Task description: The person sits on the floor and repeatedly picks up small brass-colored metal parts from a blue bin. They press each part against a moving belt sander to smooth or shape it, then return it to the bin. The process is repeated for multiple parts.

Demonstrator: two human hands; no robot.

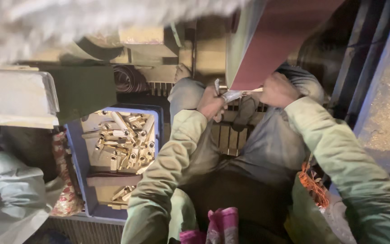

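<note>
Metal piece (231, 96), small, pale and shiny, sits between the two hands in front of the person's knees, pressed against the lower edge of a broad reddish-brown belt (271, 40) that slants up to the top of the view.

At the left, a blue plastic crate (78, 158) stands on the floor. It holds a heap of short brass-coloured fittings (125, 140), tube-shaped and lying every way, with a flat cardboard strip (111, 180) across the near part and a few more fittings below it.

The left hand (211, 104) is curled closed around one end of the metal piece. The right hand (277, 89) is closed too, gripping at the other end, though what its fingers pinch is hidden. Both sleeves are pale green.
</note>
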